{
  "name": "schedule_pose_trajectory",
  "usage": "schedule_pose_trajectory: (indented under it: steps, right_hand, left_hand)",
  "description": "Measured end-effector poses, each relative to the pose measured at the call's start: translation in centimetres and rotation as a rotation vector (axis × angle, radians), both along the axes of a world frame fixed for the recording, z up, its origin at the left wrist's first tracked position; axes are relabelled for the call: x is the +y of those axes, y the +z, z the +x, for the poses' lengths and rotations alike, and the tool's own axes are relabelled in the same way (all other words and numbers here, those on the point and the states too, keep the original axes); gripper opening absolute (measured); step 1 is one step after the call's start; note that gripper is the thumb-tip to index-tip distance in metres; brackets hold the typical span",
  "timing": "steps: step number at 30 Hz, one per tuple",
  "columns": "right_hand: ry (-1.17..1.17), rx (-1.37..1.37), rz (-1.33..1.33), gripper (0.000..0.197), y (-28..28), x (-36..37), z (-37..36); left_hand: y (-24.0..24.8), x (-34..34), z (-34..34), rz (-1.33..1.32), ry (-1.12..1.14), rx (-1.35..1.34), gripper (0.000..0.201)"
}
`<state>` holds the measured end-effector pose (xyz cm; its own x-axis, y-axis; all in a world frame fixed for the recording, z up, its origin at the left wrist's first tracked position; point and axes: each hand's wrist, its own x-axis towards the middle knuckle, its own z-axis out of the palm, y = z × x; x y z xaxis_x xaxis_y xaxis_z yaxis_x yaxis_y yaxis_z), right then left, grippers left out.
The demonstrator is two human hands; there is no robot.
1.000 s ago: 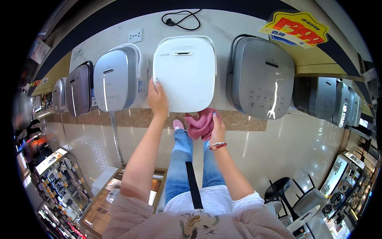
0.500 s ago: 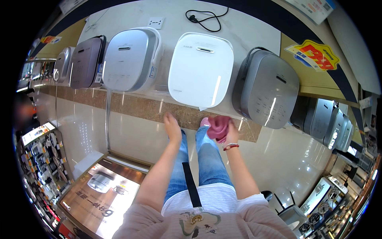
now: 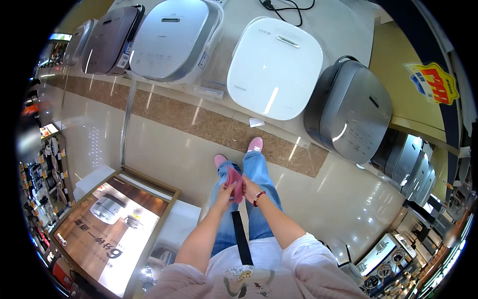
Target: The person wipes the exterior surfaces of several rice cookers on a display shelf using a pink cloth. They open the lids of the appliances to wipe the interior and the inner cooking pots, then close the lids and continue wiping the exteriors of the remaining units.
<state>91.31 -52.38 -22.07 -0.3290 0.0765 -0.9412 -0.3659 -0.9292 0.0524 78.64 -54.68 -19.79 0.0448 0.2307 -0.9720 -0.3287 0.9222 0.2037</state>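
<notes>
Glossy beige floor [image 3: 164,142] spreads below; a pink cloth [image 3: 234,178] sits between the left hand [image 3: 225,193] and right hand [image 3: 250,190], both gripping it.

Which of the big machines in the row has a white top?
The white machine, standing between the pale silver machine and the dark grey machine. Its top is white; the others in that row have silver or greyish tops.

Cloth [image 3: 235,183] is dusty pink, pretty close to the shoes [image 3: 255,144]. Jeans [image 3: 261,172] are faded blue, strap [image 3: 241,239] is plain black. Then there's a white cooker [image 3: 275,70], a dark grey cooker [image 3: 361,112], a silver cooker [image 3: 167,45] and a purplish-grey cooker [image 3: 105,45]. Floor strip [image 3: 191,114] is speckled brown, price sign [image 3: 434,83] yellow, red and blue.
</notes>
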Motion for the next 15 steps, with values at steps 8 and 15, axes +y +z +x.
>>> schedule_pose_trajectory:
  steps: [8, 15]
  right_hand:
    - [0.381, -0.349, 0.257, 0.041, -8.9, 4.0, 3.5]
    - [0.629, -0.379, 0.376, 0.047, -8.4, 7.5, 3.8]
  left_hand:
    - [-10.7, 1.9, -3.6, 0.319, 0.247, -0.016, 0.029]
    - [-15.0, 0.2, -2.5, 0.214, 0.216, -0.039, 0.030]
